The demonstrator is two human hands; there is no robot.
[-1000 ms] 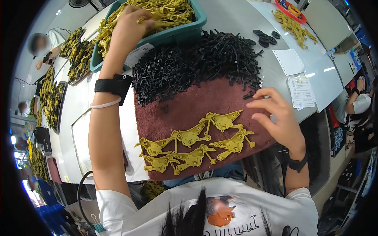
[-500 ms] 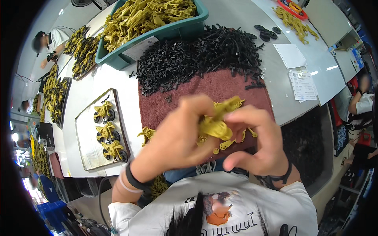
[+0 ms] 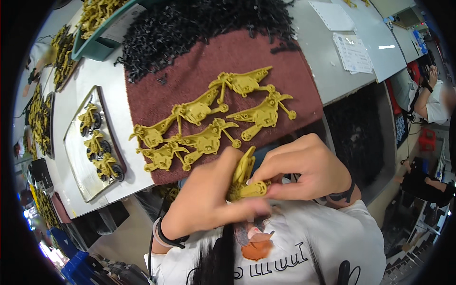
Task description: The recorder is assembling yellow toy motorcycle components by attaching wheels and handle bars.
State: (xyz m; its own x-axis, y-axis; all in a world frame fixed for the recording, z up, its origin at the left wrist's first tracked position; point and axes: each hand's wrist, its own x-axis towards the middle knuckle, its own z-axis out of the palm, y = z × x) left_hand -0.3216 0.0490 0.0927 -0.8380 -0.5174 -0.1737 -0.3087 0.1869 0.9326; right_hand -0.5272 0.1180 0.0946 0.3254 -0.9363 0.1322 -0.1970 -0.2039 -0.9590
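Close to my shirt, my left hand [image 3: 204,194] is wrapped round a yellow plastic toy motorcycle body [image 3: 243,176]. The fingers of my right hand [image 3: 306,168] are pinched at the body's rounded end; whether a small part sits between them is hidden. Beyond my hands, several more yellow motorcycle bodies [image 3: 194,113] lie flat in two rough rows on a dark red cloth [image 3: 266,52]. A heap of small black plastic parts [image 3: 204,26] covers the cloth's far side.
At left, a shallow tray [image 3: 77,159] holds three toy motorcycles [image 3: 98,146] with black wheels. A green bin [image 3: 97,47] of yellow parts stands far left. Printed papers [image 3: 352,52] lie at the right, above a dark-filled container [image 3: 358,137]. A co-worker [image 3: 434,99] sits far right.
My hands have drawn back from over the cloth toward my shirt with the yellow body, uncovering the bodies there. My right fingers have closed in on it. The whole view has shifted and tilted.
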